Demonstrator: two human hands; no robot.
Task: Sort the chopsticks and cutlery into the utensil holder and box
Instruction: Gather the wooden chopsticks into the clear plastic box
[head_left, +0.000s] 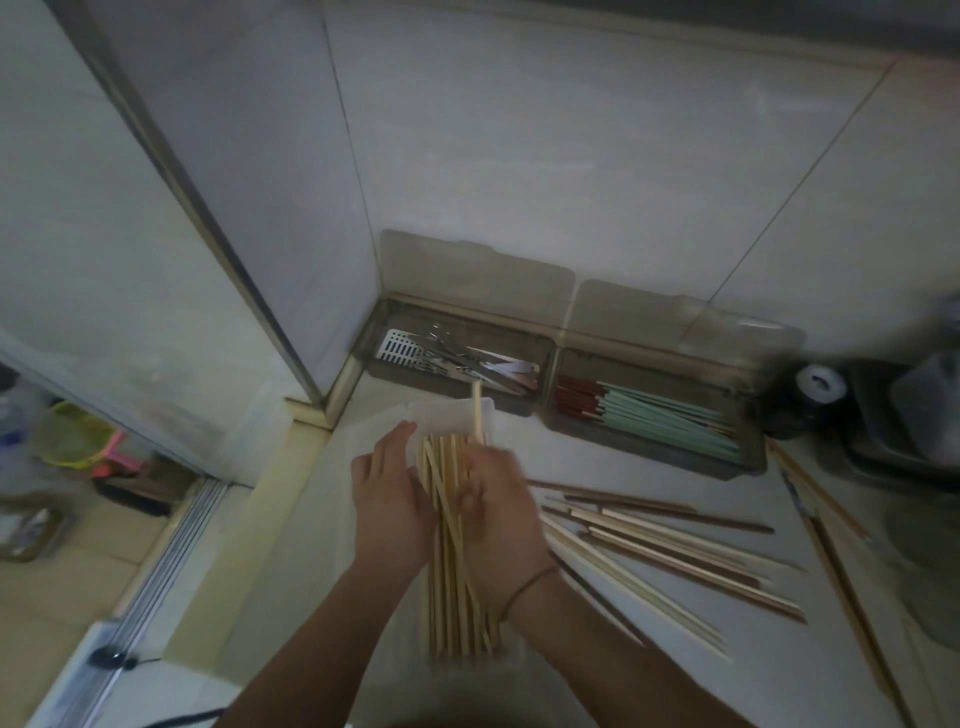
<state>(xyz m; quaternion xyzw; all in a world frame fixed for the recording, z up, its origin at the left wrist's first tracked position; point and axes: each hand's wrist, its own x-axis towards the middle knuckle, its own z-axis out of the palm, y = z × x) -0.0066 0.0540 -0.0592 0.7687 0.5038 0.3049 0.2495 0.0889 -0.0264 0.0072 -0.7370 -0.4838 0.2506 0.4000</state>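
- At lower centre we see pale bamboo chopsticks (449, 571) bundled lengthwise in a clear plastic box (452, 408) on the white counter (649, 670).
- Our left hand (387, 499) lies flat against the bundle's left side, fingers straight.
- Our right hand (501, 519) rests on the bundle, fingers curled around several sticks.
- To the right, loose chopsticks (670, 545) lie scattered on the counter.
- Farther back, against the tiled wall, one open grey case holds metal cutlery (462, 358), its neighbour green and red chopsticks (660, 415).
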